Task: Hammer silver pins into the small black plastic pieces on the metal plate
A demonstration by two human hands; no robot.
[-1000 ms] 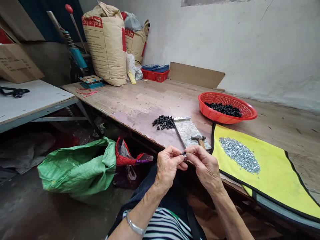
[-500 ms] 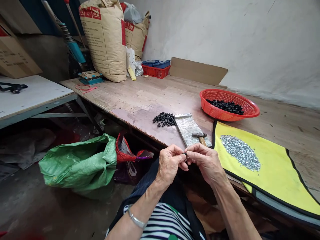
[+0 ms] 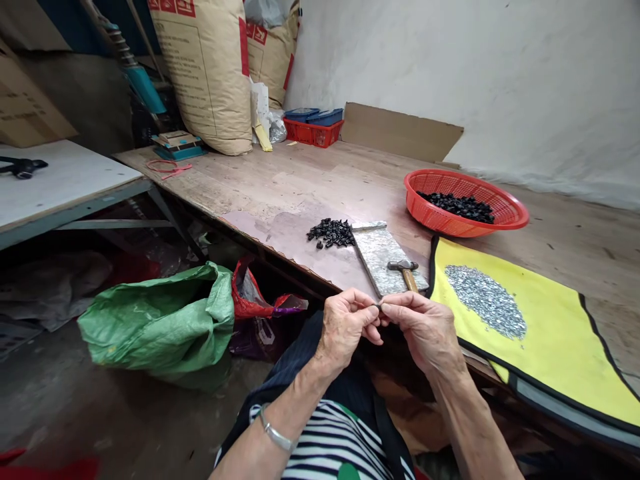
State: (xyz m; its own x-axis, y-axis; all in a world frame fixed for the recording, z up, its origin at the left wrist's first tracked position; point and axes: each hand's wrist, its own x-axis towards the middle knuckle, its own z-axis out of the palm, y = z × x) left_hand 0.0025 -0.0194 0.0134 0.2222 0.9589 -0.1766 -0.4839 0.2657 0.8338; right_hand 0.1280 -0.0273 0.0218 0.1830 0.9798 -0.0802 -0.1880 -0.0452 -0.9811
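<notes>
Left hand point(image 3: 345, 331) and right hand point(image 3: 425, 333) pinch a part point(image 3: 379, 304); paper sack point(image 3: 207, 73) lettering illegible.

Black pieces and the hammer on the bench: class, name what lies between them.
Head view: a flat metal plate lies between the black pieces and the hammer, which rests on it.

Only illegible red and black print on the kraft paper sack point(image 3: 203, 80).

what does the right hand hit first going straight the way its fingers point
The right hand already pinches a small piece, so the left hand looks first in line, though depth is unclear.
</notes>
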